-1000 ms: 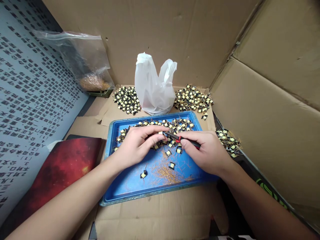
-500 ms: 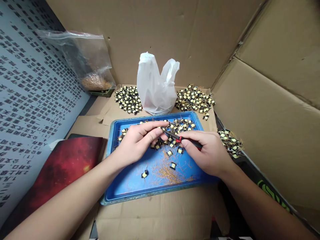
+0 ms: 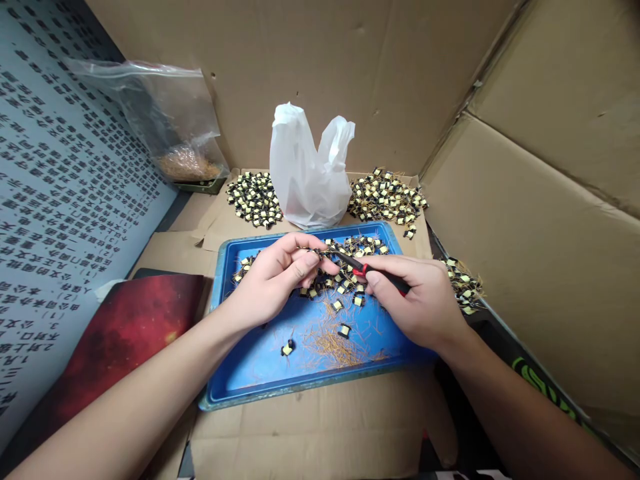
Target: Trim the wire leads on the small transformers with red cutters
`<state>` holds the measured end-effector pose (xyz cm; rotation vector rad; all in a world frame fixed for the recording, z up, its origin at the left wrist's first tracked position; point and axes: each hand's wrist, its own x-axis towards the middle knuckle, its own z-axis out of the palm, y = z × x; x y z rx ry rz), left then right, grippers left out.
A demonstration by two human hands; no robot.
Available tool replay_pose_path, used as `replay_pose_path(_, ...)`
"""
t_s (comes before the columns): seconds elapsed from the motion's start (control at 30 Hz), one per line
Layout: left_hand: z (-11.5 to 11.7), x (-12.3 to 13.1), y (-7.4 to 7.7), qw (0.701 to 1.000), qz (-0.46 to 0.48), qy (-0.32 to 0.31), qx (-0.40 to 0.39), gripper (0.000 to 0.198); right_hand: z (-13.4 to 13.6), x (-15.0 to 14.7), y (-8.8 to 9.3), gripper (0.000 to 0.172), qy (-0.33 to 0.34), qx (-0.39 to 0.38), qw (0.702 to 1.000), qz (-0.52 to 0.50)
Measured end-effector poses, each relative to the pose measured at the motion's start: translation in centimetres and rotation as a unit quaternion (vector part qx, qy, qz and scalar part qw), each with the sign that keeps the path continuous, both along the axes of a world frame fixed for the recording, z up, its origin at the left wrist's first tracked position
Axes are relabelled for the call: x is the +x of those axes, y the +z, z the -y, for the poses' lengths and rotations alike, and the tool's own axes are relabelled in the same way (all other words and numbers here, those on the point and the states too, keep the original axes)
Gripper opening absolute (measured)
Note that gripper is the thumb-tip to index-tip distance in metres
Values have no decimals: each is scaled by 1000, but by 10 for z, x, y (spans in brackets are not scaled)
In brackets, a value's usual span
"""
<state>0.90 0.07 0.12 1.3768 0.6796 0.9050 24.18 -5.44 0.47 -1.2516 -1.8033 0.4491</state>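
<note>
My left hand (image 3: 280,273) is closed, pinching a small transformer coil (image 3: 320,252) between thumb and fingers; most of the coil is hidden by them. Wrapped in my right hand (image 3: 417,297) is a pair of cutting pliers (image 3: 361,268) with black and red handles. Its dark jaws point left, right beside the coil's wire ends. Both hands are above a blue tray (image 3: 250,395). In it lie several black and yellow coils with copper wire legs, two of them loose nearer the front, one a coil (image 3: 344,331) by the clipped copper wires (image 3: 334,347).
Behind the tray stands a white plastic bag (image 3: 311,177) between two coil piles (image 3: 254,199) (image 3: 387,199). More coils (image 3: 464,287) lie right of the tray. A clear zip bag (image 3: 187,133) of wire bits is back left. Cardboard walls (image 3: 540,200) enclose the back and right.
My left fingers have shifted slightly and curled more, bringing wire ends into view. The pliers have moved up a little and right. The whole view has drifted slightly.
</note>
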Motion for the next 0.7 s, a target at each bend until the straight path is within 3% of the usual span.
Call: replay_pose_path(0.7,1,-2,-4,999,-21,21,37,22,-1,0,0,25,-4,18,1000,16)
